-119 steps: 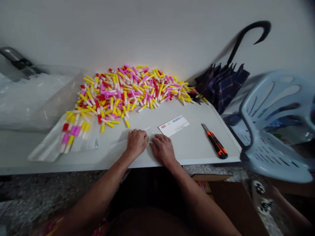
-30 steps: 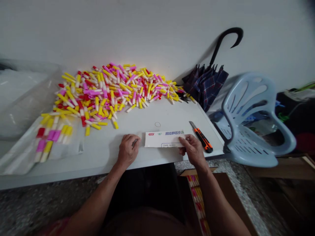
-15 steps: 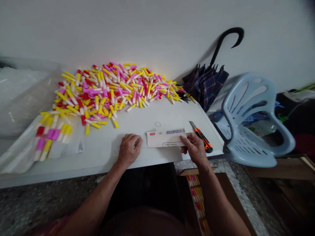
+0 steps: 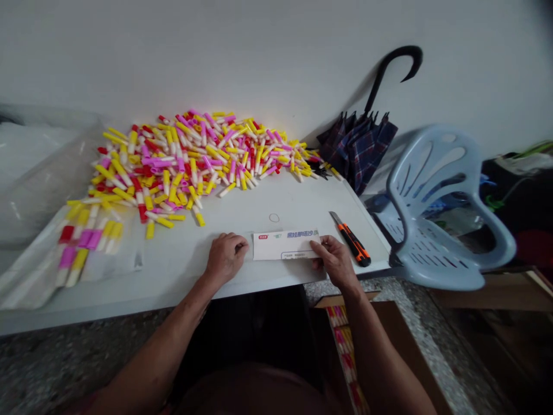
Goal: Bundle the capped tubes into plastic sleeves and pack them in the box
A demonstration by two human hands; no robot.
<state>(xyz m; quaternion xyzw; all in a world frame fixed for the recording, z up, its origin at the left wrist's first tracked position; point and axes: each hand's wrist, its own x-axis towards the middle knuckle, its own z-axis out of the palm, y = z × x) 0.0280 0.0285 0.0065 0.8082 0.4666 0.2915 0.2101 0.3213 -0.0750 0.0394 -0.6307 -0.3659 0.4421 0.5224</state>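
My right hand [image 4: 334, 262] pinches the right end of a white printed paper card [image 4: 283, 245] near the front edge of the white table [image 4: 242, 216]. My left hand [image 4: 224, 256] rests curled on the table just left of the card, fingers closed near its left end; what they hold, if anything, is too small to make out. A big heap of yellow, pink, red and white capped tubes [image 4: 194, 155] lies behind.
An orange utility knife [image 4: 352, 239] lies right of the card. Clear bags holding several tubes [image 4: 82, 245] sit at the left. A folded plaid umbrella [image 4: 358, 141] leans on the wall. A pale blue plastic chair [image 4: 436, 213] stands right; a cardboard box [image 4: 380, 351] sits below.
My right hand has taken the card from the table's middle and drawn it to the front edge, then nudged it left toward my left hand. The view has shifted right.
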